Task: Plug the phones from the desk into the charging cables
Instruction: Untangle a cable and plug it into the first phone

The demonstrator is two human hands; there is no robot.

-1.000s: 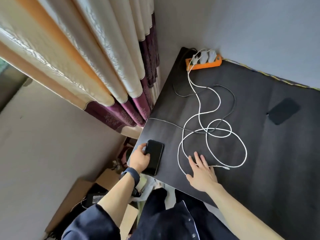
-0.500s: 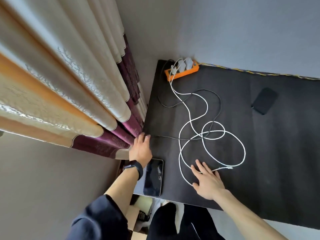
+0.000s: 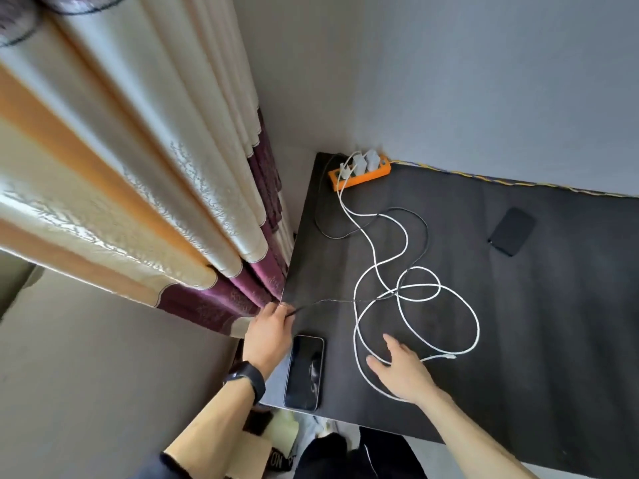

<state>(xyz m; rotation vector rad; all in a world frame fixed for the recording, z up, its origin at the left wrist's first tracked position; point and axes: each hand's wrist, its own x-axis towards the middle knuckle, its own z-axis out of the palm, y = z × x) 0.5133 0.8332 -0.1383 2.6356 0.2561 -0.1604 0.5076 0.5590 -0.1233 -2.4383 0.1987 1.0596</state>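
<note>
A black phone (image 3: 305, 371) lies face up at the near left corner of the dark desk (image 3: 539, 333). My left hand (image 3: 268, 331) is just beyond it at the desk's left edge and pinches the end of the thin black cable (image 3: 332, 301). My right hand (image 3: 403, 369) rests flat and open on the desk over the looped white cable (image 3: 446, 344), whose plug end lies just right of my fingers. A second dark phone (image 3: 512, 231) lies far right. Both cables run to chargers in an orange power strip (image 3: 359, 171) at the back.
Cream, orange and purple curtains (image 3: 166, 188) hang right against the desk's left edge. A grey wall stands behind the desk. Cardboard boxes and clutter lie on the floor below the near edge, by my dark-trousered legs.
My left hand left the near phone, reached up to the desk's left edge and took hold of the black cable's end. My right hand stayed flat on the desk.
</note>
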